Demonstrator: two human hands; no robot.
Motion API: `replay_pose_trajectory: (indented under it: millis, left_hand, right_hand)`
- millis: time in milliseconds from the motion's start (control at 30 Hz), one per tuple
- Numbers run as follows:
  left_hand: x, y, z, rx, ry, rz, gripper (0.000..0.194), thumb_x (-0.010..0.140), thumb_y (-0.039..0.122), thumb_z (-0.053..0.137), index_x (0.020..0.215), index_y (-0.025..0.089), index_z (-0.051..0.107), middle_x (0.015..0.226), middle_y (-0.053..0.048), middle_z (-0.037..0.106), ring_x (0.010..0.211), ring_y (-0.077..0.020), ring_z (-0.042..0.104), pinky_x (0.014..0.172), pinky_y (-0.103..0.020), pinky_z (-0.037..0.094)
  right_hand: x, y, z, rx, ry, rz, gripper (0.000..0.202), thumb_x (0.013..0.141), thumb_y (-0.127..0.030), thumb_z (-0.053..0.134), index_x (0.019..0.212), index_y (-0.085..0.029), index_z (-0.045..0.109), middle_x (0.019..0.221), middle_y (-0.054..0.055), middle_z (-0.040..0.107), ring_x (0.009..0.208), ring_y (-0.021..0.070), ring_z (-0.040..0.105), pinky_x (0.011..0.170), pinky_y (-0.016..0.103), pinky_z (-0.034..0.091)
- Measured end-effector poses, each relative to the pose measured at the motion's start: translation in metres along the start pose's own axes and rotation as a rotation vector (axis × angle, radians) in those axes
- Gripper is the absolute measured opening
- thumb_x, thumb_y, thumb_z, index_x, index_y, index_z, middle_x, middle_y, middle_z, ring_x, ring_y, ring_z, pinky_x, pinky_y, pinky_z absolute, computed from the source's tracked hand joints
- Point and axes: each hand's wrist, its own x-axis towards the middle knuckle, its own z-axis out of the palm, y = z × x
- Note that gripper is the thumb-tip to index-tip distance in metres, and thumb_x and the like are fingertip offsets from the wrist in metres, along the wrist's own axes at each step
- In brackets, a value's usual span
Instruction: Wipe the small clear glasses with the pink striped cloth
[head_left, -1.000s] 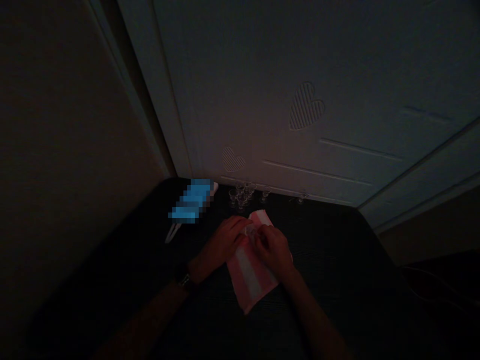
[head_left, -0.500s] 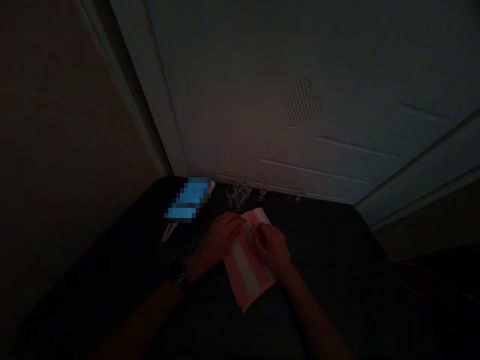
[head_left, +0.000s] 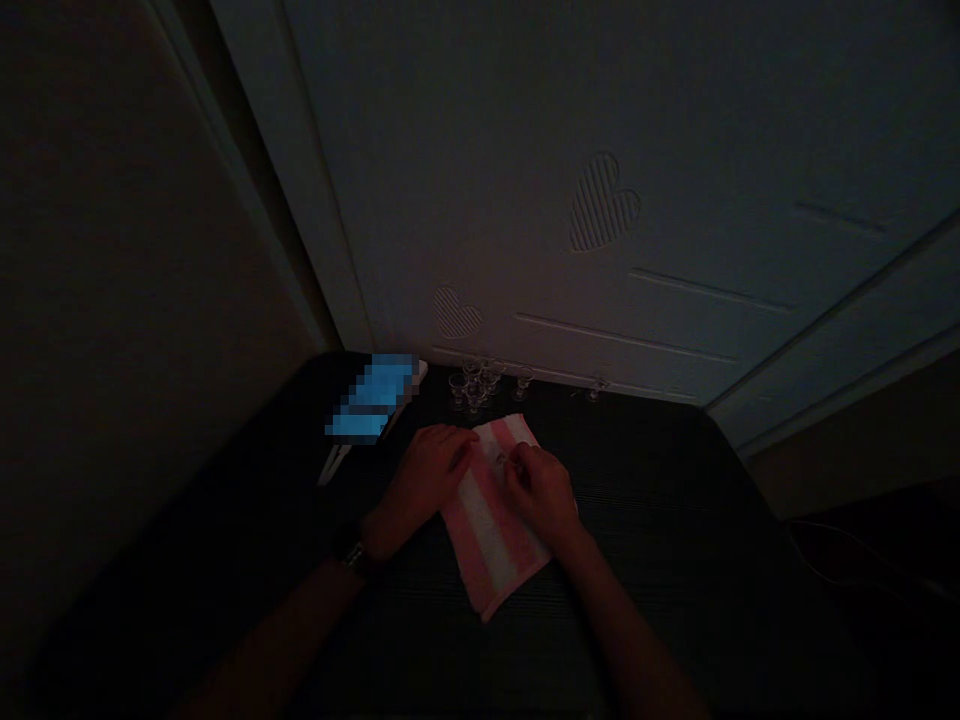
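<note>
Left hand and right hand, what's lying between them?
The head view shows the striped cloth between the left hand and right hand, plus a small pale thing by the right hand, too dim to identify.

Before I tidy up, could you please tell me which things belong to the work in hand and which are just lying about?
Likely in use:
striped cloth, at the left hand
small clear object, apparently pinched by the right hand
small glasses, perhaps

Apparently lying about:
blue-lit device, left of the cloth
</note>
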Motion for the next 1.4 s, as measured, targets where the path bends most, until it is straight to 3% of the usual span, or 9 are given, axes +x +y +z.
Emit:
replay_pose_trajectory:
  millis: [100, 300, 767, 1100, 1400]
  left_hand:
    - [-0.001, 0.004, 0.000, -0.012, -0.029, 0.076, 0.025, 0.084, 0.018, 0.045, 0.107, 0.020, 0.056, 0.105, -0.005, 0.059, 0.101, -0.0211, 0.050, 0.089, -0.039, 0.039]
    - [-0.003, 0.010, 0.000, -0.063, 0.028, 0.170, 0.029, 0.083, 0.019, 0.048, 0.111, 0.022, 0.054, 0.114, -0.005, 0.054, 0.113, -0.0224, 0.042, 0.098, -0.042, 0.032]
    - [-0.002, 0.015, -0.004, -0.084, -0.001, 0.183, 0.025, 0.084, 0.024, 0.050, 0.108, 0.023, 0.055, 0.116, -0.005, 0.054, 0.116, -0.0223, 0.041, 0.099, -0.043, 0.031]
    - [0.002, 0.017, -0.007, -0.362, 0.009, 0.055, 0.017, 0.077, 0.022, 0.058, 0.094, 0.022, 0.057, 0.103, -0.003, 0.058, 0.104, -0.0191, 0.049, 0.093, -0.036, 0.040]
    - [0.001, 0.017, -0.005, -0.573, 0.032, -0.076, 0.024, 0.075, 0.027, 0.062, 0.097, 0.019, 0.055, 0.096, -0.003, 0.059, 0.091, -0.0175, 0.056, 0.082, -0.032, 0.045]
  right_hand:
    - [0.000, 0.000, -0.001, 0.015, 0.003, -0.004, 0.009, 0.084, -0.021, 0.043, 0.079, -0.019, 0.050, 0.068, 0.001, 0.053, 0.066, 0.0137, 0.049, 0.061, 0.024, 0.034]
    - [-0.001, -0.001, -0.001, 0.051, -0.018, -0.057, 0.007, 0.084, -0.021, 0.044, 0.082, -0.019, 0.051, 0.075, 0.003, 0.057, 0.072, 0.0155, 0.052, 0.068, 0.026, 0.037]
    - [-0.002, 0.000, 0.000, 0.055, -0.039, -0.092, 0.008, 0.082, -0.021, 0.045, 0.084, -0.019, 0.053, 0.077, 0.003, 0.057, 0.075, 0.0165, 0.052, 0.072, 0.028, 0.038]
    - [0.000, -0.002, -0.004, 0.159, -0.032, -0.146, 0.013, 0.084, -0.019, 0.042, 0.091, -0.019, 0.052, 0.087, 0.005, 0.058, 0.084, 0.0177, 0.052, 0.078, 0.031, 0.040]
    - [0.000, -0.004, -0.007, 0.220, -0.026, -0.103, 0.023, 0.085, -0.020, 0.043, 0.107, -0.018, 0.047, 0.103, 0.008, 0.054, 0.096, 0.0188, 0.050, 0.084, 0.031, 0.039]
